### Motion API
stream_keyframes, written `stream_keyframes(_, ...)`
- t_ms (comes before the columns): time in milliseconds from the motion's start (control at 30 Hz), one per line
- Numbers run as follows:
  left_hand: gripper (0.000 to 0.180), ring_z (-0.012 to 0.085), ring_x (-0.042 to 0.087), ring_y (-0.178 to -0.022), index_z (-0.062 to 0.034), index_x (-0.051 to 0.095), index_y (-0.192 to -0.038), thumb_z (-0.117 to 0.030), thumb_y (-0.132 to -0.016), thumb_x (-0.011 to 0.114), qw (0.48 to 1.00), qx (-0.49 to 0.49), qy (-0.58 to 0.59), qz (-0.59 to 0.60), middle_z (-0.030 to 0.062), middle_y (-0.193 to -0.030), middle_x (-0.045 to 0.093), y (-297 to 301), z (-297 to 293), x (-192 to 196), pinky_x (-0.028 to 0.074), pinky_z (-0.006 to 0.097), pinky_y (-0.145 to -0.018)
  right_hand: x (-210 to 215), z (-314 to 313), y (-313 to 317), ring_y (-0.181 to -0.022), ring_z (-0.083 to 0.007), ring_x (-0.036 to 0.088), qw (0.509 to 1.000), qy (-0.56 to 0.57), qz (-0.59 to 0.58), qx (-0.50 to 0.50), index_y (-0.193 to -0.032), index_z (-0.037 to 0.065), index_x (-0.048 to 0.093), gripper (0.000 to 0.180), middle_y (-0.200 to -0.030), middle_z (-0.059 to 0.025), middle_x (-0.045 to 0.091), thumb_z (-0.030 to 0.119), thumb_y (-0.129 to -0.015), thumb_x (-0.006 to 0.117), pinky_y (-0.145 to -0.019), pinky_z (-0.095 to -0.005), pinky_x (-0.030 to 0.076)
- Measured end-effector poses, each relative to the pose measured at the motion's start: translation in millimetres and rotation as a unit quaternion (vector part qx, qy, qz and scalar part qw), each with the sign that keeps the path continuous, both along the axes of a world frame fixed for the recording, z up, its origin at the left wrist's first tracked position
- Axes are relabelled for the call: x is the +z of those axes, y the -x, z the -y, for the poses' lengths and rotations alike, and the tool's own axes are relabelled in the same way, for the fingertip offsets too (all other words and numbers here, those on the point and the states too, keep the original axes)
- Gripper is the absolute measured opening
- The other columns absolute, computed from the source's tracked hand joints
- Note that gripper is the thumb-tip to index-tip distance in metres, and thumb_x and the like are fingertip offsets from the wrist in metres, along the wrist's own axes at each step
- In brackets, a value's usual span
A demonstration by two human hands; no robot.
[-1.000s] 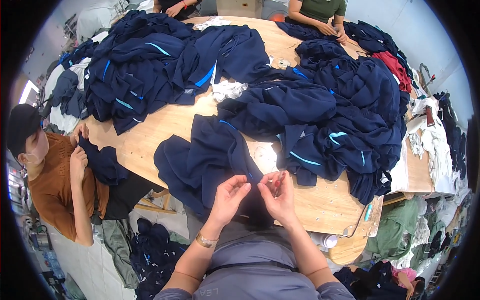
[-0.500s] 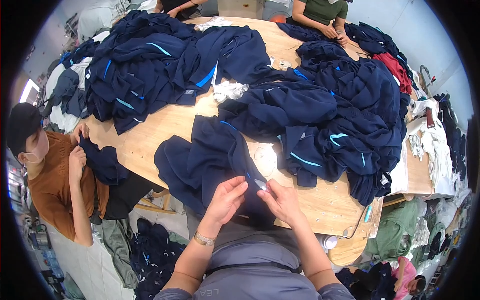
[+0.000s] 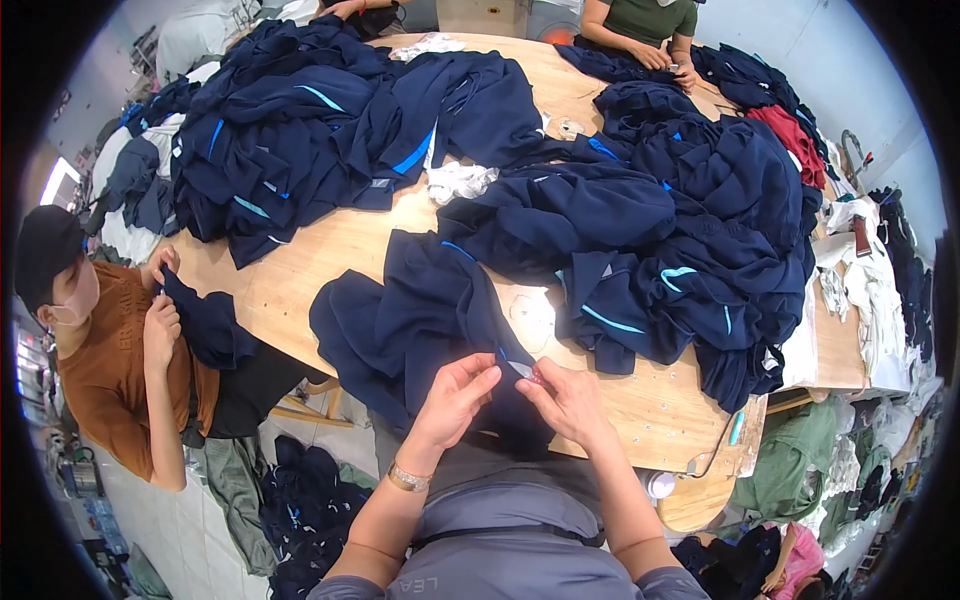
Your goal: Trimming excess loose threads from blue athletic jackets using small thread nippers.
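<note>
A navy garment (image 3: 400,320) lies partly on the near edge of the table, and its end hangs down before me. My left hand (image 3: 462,398) pinches the cloth between thumb and fingers, next to a small blue strip at its edge. Close beside it, my right hand (image 3: 562,400) is closed around thread snips (image 3: 521,369). Their pale, shiny blades point at the cloth by my left fingertips, and the handle is mostly hidden in the hand.
On the wooden table (image 3: 290,290), heaps of navy garments (image 3: 690,220) with light-blue trim lie ahead and a bigger heap (image 3: 290,130) far left. A crumpled white cloth (image 3: 460,183) sits between. A co-worker (image 3: 120,350) handles navy cloth at left; another (image 3: 645,40) works opposite.
Both my hands have shifted very slightly to the right, still holding cloth and snips. The co-worker at left has lowered one hand a little. At lower right, the person in pink has bent lower.
</note>
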State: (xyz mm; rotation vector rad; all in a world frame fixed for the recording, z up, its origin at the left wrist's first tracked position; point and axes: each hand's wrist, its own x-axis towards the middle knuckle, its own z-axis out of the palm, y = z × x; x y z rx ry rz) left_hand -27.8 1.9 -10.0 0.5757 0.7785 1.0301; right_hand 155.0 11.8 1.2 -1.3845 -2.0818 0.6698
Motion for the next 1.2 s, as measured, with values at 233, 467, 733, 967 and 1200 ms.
stream_keyframes(233,0.036,0.0124,0.055,-0.099,-0.0018,0.048,-0.124,-0.016,-0.091,0.052,0.927,0.139,-0.187,-0.293,0.0055,-0.108,0.058,17,-13,11,0.045,0.026,-0.083,-25,0,-5,-0.053,-0.0182,0.043,0.964,0.037,-0.220,-0.145,-0.081,0.003,0.042,0.032,-0.058,-0.0071,0.043,0.027,-0.084,0.062,-0.050,-0.0306,0.037)
stream_keyframes(467,0.033,0.0169,0.058,-0.094,0.0013,0.055,-0.110,-0.023,-0.087,0.059,0.754,0.355,-0.100,-0.543,0.0115,-0.102,0.061,125,-5,-18,0.046,0.026,-0.082,-24,31,22,-0.048,-0.0131,0.045,0.979,0.072,-0.178,-0.069,-0.082,0.005,0.043,0.041,-0.059,-0.0031,0.045,0.024,-0.070,0.078,-0.045,-0.0243,0.037)
stream_keyframes(733,0.060,0.0315,0.058,-0.099,0.0079,0.057,-0.103,-0.046,-0.078,0.064,0.722,0.186,0.085,-0.661,0.0242,-0.104,0.060,146,19,-77,0.044,0.036,-0.085,-44,22,57,-0.086,-0.0304,0.053,0.981,-0.090,0.053,0.161,-0.089,0.003,0.049,0.029,-0.092,-0.0131,0.052,0.005,-0.066,0.066,-0.071,-0.0368,0.042)
stream_keyframes(967,0.020,0.0065,0.056,-0.078,-0.0011,0.056,-0.099,-0.020,-0.092,0.051,0.810,0.522,-0.110,-0.244,0.0033,-0.090,0.060,164,-7,11,0.045,0.020,-0.068,17,-6,-19,-0.084,-0.0113,0.052,0.907,-0.027,-0.405,-0.114,-0.090,0.007,0.035,0.035,-0.091,-0.0096,0.053,-0.009,-0.074,0.062,-0.073,-0.0223,0.044)
stream_keyframes(1200,0.050,0.0269,0.048,-0.116,-0.0034,0.030,-0.134,-0.032,-0.095,0.042,0.901,0.229,-0.256,-0.264,0.0159,-0.134,0.038,124,-64,60,0.043,0.034,-0.092,-25,-43,-63,-0.079,-0.0145,0.049,0.927,-0.140,-0.164,-0.308,-0.096,0.000,0.040,0.032,-0.089,-0.0084,0.052,0.002,-0.077,0.065,-0.074,-0.0257,0.040)
